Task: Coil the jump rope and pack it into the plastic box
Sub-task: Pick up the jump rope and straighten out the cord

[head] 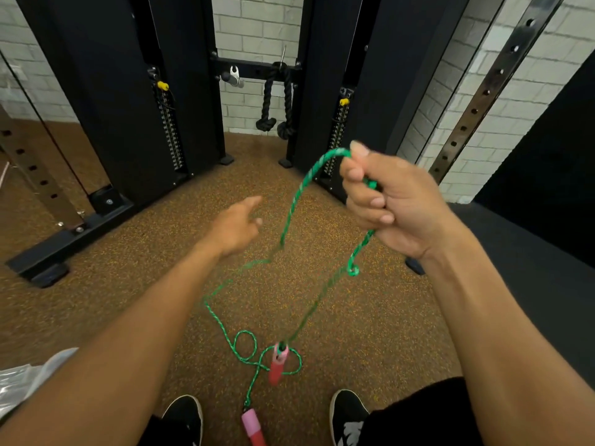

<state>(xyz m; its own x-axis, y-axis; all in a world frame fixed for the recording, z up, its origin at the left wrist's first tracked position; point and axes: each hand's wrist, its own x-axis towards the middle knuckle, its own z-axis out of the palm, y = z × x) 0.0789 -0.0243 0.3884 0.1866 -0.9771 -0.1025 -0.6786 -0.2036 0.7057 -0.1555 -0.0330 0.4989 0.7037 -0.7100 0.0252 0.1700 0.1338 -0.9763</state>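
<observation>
With the right hand [399,204], fingers [357,175] curled round the green jump rope [294,201], its pink handles [277,365] down by the floor, the loosely spread left hand [233,228] should catch the hanging strand and feed even loops.

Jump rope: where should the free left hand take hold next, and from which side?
Best bet: grip the jump rope on the near-vertical strand arcing down from the right hand. Bring the left hand in from the strand's left and pinch across it. It hangs free just beyond those fingertips; lower down it is blurred, and the part on the floor lies in crossed loops.
</observation>
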